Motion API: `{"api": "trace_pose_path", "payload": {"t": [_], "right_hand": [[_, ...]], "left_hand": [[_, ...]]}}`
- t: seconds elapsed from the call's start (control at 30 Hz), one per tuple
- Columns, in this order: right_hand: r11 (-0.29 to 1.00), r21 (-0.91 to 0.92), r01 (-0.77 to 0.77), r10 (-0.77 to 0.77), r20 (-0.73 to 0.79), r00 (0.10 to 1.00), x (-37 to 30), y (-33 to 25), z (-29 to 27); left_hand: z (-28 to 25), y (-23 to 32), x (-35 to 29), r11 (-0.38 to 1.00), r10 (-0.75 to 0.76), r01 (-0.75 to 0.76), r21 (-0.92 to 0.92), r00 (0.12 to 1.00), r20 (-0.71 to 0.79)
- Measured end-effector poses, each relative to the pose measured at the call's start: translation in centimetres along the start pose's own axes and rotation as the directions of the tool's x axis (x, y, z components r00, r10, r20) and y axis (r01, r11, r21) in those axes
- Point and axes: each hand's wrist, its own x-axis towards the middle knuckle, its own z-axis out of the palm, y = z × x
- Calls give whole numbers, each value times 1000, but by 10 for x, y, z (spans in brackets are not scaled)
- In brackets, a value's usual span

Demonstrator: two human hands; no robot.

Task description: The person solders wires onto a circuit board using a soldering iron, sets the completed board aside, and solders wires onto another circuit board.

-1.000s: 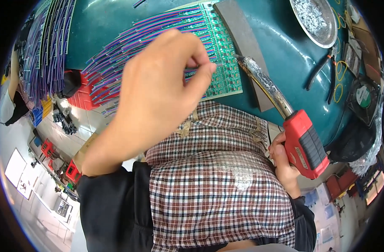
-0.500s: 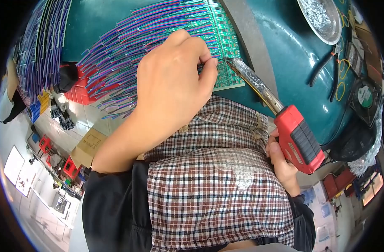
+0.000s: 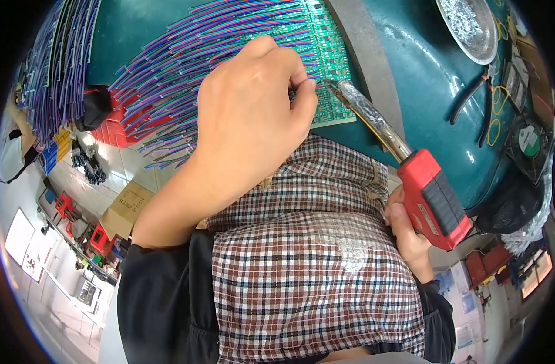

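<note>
My left hand (image 3: 247, 115) is over the green circuit board (image 3: 329, 54), its thumb and fingers pinched together on a thin wire at the board's near edge. Rows of red, blue and purple wires (image 3: 186, 54) fan out leftward from the board. My right hand (image 3: 405, 233) grips the red soldering gun (image 3: 435, 200) low at the right. Its long metal barrel slants up and left, and the tip (image 3: 335, 85) is right beside my left fingertips at the board.
The board lies on a teal table (image 3: 423, 91) next to a grey strip (image 3: 362, 42). A metal dish (image 3: 468, 24) of solder bits, black pliers (image 3: 471, 94) and a small fan (image 3: 529, 142) are at the right. Another wire bundle (image 3: 59, 67) is at the far left.
The soldering tip has moved left, closer to my left fingertips. My left hand has shifted slightly up and right over the board, fingers still pinched.
</note>
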Motion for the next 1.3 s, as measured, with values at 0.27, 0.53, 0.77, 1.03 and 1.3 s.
{"api": "trace_pose_path", "payload": {"t": [0.27,0.53,0.77,1.03,1.3], "right_hand": [[999,30,-41,42,-39,998,2,1,5],[999,-10,-34,34,-7,999,3,2,2],[998,8,-62,62,-48,997,-2,0,1],[998,34,-60,63,-72,995,-10,6,-2],[994,77,-79,85,-80,993,-14,4,-4]], "left_hand": [[-3,-7,10,1000,13,-13,18,1000,2],[-4,-6,11,999,34,-34,38,999,6],[-3,-3,11,997,52,-52,50,999,8],[-4,2,9,994,67,-69,79,997,30],[-7,6,10,991,98,-104,85,992,79]]}}
